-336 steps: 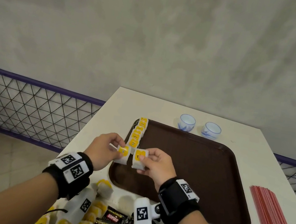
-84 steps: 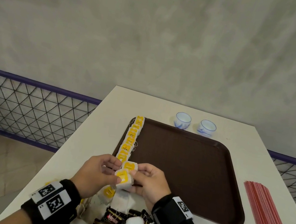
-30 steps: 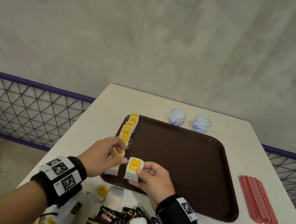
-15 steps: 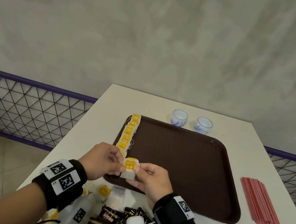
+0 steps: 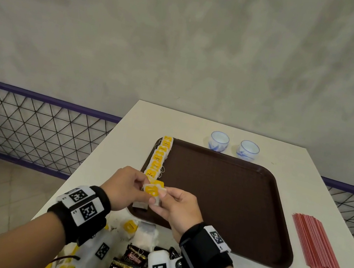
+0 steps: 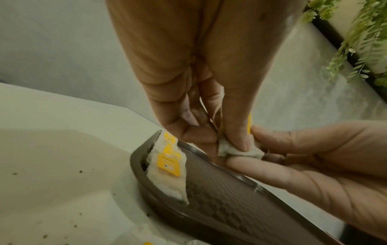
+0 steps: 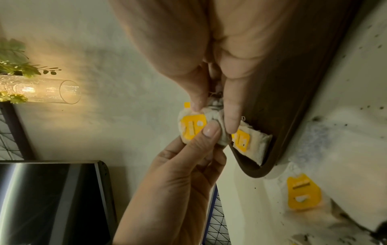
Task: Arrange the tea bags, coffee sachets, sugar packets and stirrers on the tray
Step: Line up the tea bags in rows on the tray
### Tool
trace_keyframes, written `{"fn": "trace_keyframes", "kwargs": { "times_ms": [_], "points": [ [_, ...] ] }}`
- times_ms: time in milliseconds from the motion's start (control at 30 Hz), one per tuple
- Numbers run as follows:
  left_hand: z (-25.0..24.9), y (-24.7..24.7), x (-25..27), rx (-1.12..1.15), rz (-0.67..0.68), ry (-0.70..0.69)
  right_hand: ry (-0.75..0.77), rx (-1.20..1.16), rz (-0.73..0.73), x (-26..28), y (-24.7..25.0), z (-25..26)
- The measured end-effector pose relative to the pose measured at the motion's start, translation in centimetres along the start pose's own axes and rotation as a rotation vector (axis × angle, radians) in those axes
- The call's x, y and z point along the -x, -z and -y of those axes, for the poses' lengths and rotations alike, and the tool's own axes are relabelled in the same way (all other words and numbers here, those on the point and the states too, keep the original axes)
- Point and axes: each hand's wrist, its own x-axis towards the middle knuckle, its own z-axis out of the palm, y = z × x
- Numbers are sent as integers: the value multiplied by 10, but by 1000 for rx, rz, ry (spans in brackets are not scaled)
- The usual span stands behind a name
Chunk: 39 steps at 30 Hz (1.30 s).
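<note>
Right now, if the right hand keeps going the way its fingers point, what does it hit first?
Probably the left hand: the right hand points left across the tea bag both pinch, over the tray corner.

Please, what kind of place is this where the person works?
Probably a café or hotel refreshment corner, though I cannot be sure. A brown plastic serving tray lies on a white table, with two small blue-and-white ceramic cups behind it, a bundle of thin red stirrers beside it, and a purple-railed wire-mesh fence beyond.

left hand (image 5: pixel 125 186): near centre, fingers curled, thumb and fingertips pinching | right hand (image 5: pixel 177 208): just right of it, touching, fingers curled, also pinching
</note>
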Motion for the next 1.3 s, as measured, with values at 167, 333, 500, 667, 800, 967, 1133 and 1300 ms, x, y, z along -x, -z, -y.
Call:
{"fn": "trace_keyframes", "kwargs": {
  "times_ms": [167,333,500,667,800,967,1133,1300],
  "points": [
    [0,4,3,35,1,-1,7,-11,-54,1,8,1],
    [14,0,-1,-236,-4,53,-1,9,-193,1,19,-1],
    [17,-11,-6,-626,-24,83,8,14,-218,4,24,-2],
    [17,-11,-9,-684,-83,54,18,16,-218,5,27,0],
    [15,-4,-8,-573,-102,66,10,17,-229,6,29,1],
    [12,-6,-7,-605,-132,33,-2,12,-225,5,32,1],
    [13,-4,-2,-543,-165,39,-23,60,-240,3,41,1],
    [11,32,29,-379,-258,-67,28,337,-344,-14,65,17]
  ]
}}
